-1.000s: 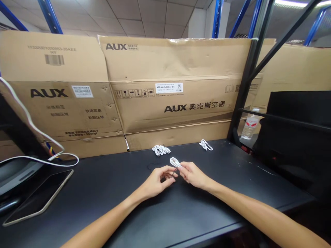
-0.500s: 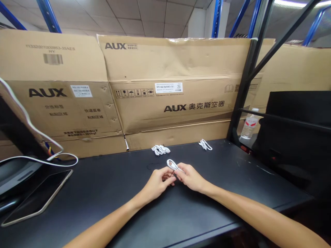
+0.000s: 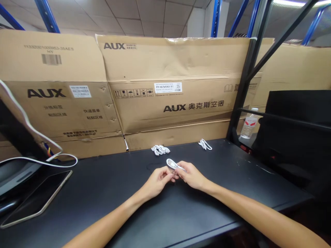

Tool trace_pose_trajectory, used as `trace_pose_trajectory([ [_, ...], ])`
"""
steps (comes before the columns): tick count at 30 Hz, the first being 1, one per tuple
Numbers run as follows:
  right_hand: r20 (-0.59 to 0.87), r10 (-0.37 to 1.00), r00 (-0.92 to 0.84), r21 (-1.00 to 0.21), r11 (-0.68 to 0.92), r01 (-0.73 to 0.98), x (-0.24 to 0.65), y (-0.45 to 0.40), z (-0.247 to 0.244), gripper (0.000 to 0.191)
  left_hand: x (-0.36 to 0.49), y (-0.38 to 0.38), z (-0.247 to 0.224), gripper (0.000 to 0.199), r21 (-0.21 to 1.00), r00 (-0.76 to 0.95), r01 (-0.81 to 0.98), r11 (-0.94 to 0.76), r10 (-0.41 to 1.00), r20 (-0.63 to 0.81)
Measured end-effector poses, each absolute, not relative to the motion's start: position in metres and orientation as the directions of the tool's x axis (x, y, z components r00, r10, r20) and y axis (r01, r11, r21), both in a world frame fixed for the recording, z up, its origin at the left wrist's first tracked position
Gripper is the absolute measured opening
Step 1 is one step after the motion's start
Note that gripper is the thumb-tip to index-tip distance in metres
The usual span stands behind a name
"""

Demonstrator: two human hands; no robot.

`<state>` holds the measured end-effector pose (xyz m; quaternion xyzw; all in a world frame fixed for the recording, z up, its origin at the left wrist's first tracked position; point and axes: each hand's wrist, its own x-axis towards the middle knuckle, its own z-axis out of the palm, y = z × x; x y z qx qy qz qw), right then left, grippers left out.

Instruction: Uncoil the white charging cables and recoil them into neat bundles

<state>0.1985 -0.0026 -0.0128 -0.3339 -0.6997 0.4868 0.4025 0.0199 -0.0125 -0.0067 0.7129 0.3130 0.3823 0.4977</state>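
Observation:
A coiled white cable is pinched in my right hand, its looped end sticking out past the fingertips to the left. A thin black tie hangs from the coil, and the closed fingertips of my left hand grip it just below the cable. Both hands are close together above the black table. Behind them lies a bundle of white cables near the cardboard. Farther right rests another coiled white cable.
Large cardboard boxes wall off the back of the table. At left lie a tablet-like device and a loose white cord. A water bottle stands right, behind a black metal frame.
My left fingertips have closed on the black tie and shifted slightly, near the right fingers. The coiled cable stays in my right hand, tilted a little lower.

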Motion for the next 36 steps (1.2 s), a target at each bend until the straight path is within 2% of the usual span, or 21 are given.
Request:
trace_pose_trajectory([
  [6, 0.236, 0.866, -0.441, -0.949, 0.303, 0.087, 0.198, -0.004, -0.011, 0.034, 0.019, -0.011, -0.005, 0.029, 0.941, 0.492, 0.090, -0.328, 0.836, 0.244],
  [9, 0.260, 0.869, -0.421, -0.942, 0.325, 0.088, 0.196, -0.007, -0.012, 0.034, 0.021, -0.012, -0.004, 0.026, 0.960, 0.449, 0.081, -0.268, 0.870, 0.205],
  [14, 0.308, 0.850, -0.428, -0.930, 0.363, 0.051, 0.192, -0.012, -0.015, 0.029, 0.026, -0.014, -0.006, 0.033, 0.980, 0.416, 0.039, -0.197, 0.895, 0.164],
  [18, 0.286, 0.851, -0.440, -0.942, 0.334, 0.035, 0.191, -0.009, -0.018, 0.029, 0.027, -0.013, -0.011, 0.030, 0.970, 0.383, 0.108, -0.217, 0.910, 0.161],
  [21, 0.203, 0.865, -0.459, -0.973, 0.233, 0.008, 0.192, -0.006, -0.019, 0.034, 0.026, -0.013, -0.010, 0.031, 0.936, 0.365, 0.213, -0.280, 0.911, 0.190],
  [24, 0.102, 0.847, -0.521, -0.989, 0.029, -0.146, 0.192, -0.006, -0.015, 0.038, 0.026, -0.016, -0.005, 0.029, 0.831, 0.342, 0.369, -0.417, 0.892, 0.295],
  [27, 0.036, 0.828, -0.560, -0.955, -0.137, -0.264, 0.194, -0.007, -0.010, 0.036, 0.027, -0.020, -0.002, 0.026, 0.630, 0.361, 0.521, -0.576, 0.817, 0.449],
  [30, -0.017, 0.805, -0.593, -0.928, -0.234, -0.290, 0.197, -0.007, -0.007, 0.034, 0.025, -0.020, -0.005, 0.024, 0.451, 0.435, 0.582, -0.677, 0.727, 0.531],
  [33, -0.063, 0.786, -0.616, -0.916, -0.290, -0.276, 0.199, -0.004, -0.008, 0.036, 0.021, -0.016, -0.010, 0.023, 0.284, 0.540, 0.595, -0.752, 0.636, 0.551],
  [36, -0.084, 0.760, -0.645, -0.917, -0.313, -0.248, 0.201, -0.004, -0.008, 0.040, 0.017, -0.013, -0.010, 0.024, 0.197, 0.609, 0.563, -0.803, 0.564, 0.558],
])
